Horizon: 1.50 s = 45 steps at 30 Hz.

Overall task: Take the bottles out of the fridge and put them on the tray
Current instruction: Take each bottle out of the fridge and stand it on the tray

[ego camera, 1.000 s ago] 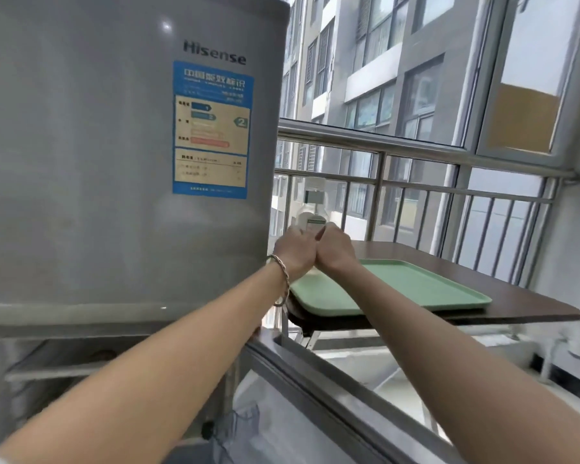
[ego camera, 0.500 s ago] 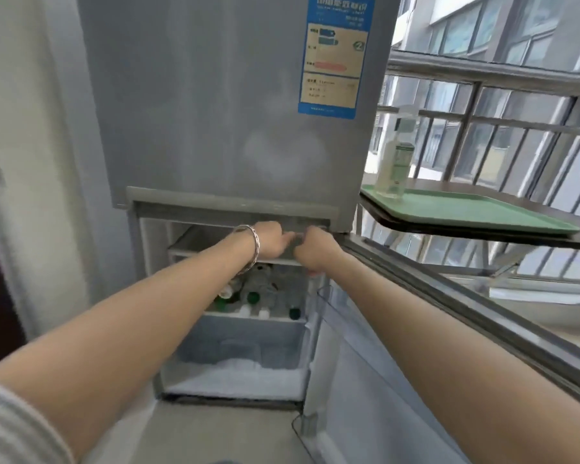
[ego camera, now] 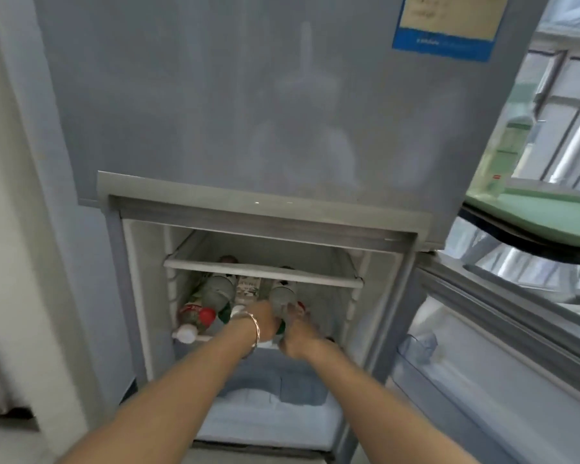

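The lower fridge compartment (ego camera: 141, 296) stands open, with several bottles lying on its middle shelf. Both hands reach in together around one grey-labelled bottle (ego camera: 282, 294) near the middle. My left hand (ego camera: 265, 324), with a bracelet at the wrist, wraps its near end from the left. My right hand (ego camera: 298, 336) closes on it from the right. A red-labelled bottle with a white cap (ego camera: 195, 318) and a grey bottle (ego camera: 216, 291) lie to the left. On the green tray (ego camera: 529, 212) at the upper right stands one clear bottle (ego camera: 503, 152).
The open fridge door (ego camera: 482, 346) swings out to the right, below the dark table edge (ego camera: 529, 239) that carries the tray. A clear crisper drawer (ego camera: 275, 413) sits under the shelf. A pale wall runs along the left. Window railings lie behind the tray.
Both hands left the bottle standing on the tray, dropped past the fridge opening, and now reach into the lower compartment around a lying bottle. My view tilted down and left.
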Motion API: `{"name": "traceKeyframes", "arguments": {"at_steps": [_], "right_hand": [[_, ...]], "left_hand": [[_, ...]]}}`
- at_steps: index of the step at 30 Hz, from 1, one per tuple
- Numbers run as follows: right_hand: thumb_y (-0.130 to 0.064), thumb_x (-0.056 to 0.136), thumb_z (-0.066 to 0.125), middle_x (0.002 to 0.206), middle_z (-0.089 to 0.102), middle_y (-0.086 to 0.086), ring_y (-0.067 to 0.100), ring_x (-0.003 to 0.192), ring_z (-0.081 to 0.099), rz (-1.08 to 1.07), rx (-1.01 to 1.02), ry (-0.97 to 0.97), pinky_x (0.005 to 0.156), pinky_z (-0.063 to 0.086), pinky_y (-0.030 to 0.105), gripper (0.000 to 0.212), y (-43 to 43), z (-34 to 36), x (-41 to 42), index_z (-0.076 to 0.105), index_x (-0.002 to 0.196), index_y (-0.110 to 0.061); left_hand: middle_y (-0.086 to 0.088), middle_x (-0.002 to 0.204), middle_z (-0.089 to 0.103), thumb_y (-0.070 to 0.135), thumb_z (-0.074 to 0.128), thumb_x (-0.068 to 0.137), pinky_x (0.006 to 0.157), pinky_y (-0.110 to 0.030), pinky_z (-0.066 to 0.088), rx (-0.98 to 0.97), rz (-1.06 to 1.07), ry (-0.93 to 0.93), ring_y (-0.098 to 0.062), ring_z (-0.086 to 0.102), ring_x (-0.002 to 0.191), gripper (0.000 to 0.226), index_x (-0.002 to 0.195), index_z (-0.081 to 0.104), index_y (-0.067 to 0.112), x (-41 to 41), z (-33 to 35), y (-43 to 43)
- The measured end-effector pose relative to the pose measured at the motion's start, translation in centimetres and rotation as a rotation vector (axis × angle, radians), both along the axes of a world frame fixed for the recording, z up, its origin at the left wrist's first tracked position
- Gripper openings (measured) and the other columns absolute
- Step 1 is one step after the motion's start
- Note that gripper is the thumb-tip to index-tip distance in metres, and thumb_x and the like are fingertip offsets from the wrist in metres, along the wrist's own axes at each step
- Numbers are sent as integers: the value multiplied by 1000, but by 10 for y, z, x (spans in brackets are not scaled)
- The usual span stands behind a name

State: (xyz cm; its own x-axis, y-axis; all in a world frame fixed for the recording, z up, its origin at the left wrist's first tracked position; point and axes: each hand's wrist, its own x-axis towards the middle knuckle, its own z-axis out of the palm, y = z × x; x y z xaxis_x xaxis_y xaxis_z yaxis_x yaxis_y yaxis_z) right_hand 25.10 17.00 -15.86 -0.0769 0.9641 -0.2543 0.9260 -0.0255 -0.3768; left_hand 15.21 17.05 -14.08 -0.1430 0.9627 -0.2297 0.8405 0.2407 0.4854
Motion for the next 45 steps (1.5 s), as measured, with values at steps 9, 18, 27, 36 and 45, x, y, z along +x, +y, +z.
{"name": "traceKeyframes", "arguments": {"at_steps": [9,18,27,36,45], "right_hand": [[-15,91,54,162,-14,11,35,150,1,-77,-7,-95,118,14,54,97,31,-58,19,-21,150,-32],[-13,84,62,162,-14,11,32,150,6,-83,43,-26,118,17,52,107,12,-43,18,-19,151,-30],[-8,87,60,163,-7,5,31,147,22,18,22,183,114,32,43,98,-60,35,13,-10,153,-22],[-19,65,85,131,60,2,23,121,56,219,-110,574,103,47,43,79,-155,141,51,47,134,-19],[4,70,79,91,67,-1,13,82,66,60,478,999,73,57,21,42,-220,266,153,56,102,-9]], "left_hand": [[-17,87,61,31,62,90,74,-38,58,-32,108,-534,-25,60,66,26,83,59,5,20,-54,48],[-19,131,57,8,34,100,89,-26,46,103,38,-153,-30,54,123,33,124,53,-3,13,-9,16],[-16,112,68,25,48,94,88,-33,52,89,-186,254,-28,66,101,38,114,63,-3,0,128,-70],[-20,111,67,28,54,84,65,-27,41,372,-192,305,-32,62,93,22,84,60,7,56,259,-163],[4,93,59,37,63,87,64,-19,47,845,-363,-409,-8,57,79,37,114,58,13,147,376,-213]]}}
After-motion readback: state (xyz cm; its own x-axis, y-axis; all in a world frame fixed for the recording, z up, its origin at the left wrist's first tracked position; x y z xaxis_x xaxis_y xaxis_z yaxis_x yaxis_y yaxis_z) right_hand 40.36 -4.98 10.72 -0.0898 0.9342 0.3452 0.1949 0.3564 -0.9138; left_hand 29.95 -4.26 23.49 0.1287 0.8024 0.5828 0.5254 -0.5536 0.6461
